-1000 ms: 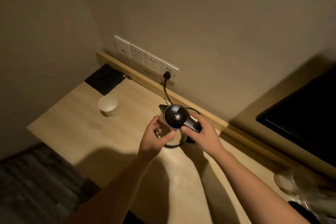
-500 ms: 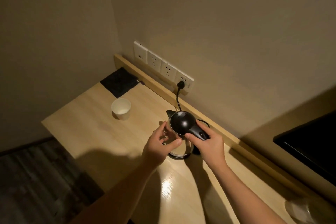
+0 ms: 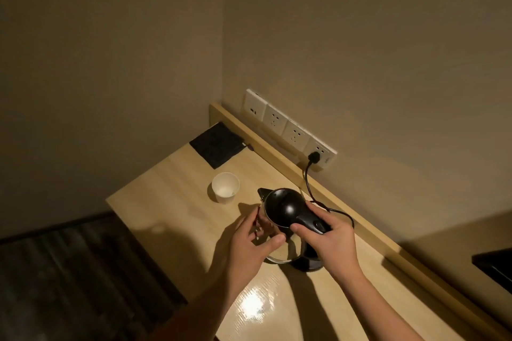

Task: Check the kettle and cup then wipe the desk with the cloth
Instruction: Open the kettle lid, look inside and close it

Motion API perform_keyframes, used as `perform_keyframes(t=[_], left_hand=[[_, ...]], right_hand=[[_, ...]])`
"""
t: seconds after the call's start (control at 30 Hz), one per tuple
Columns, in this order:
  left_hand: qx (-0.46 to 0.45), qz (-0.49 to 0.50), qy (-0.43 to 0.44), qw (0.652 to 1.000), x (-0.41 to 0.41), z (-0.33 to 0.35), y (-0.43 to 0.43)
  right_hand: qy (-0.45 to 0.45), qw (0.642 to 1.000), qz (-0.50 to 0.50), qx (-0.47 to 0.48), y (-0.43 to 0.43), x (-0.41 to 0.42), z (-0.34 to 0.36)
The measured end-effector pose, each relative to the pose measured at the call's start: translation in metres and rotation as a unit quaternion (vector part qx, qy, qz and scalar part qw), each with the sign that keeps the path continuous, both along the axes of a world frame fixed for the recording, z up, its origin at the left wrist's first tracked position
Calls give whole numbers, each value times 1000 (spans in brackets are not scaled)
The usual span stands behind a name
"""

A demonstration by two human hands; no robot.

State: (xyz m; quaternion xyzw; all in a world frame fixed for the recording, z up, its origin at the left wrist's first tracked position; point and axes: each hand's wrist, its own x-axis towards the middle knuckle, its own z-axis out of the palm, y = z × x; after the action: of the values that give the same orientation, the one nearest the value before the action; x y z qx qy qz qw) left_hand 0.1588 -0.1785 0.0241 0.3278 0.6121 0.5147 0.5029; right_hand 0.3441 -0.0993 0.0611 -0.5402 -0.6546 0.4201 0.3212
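We note the kettle near the back rail of the desk, tilted off its black base. Right hand is closed around the handle; left hand cups the glass body, fingers curled but loose. The paper cup stands upright just left of the kettle. The dark cloth lies flat in the far corner. The cord is plugged into the wall socket.
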Motion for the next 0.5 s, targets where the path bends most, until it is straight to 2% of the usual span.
perform_keyframes(t=[0.37,0.5], left_hand=[[-43,-2,-20,999,-61,-4,2],[-53,1,-76,996,-75,-12,8]], right_hand=[[-58,998,29,-14,11,-74,3],[-71,996,33,-30,16,-89,4]])
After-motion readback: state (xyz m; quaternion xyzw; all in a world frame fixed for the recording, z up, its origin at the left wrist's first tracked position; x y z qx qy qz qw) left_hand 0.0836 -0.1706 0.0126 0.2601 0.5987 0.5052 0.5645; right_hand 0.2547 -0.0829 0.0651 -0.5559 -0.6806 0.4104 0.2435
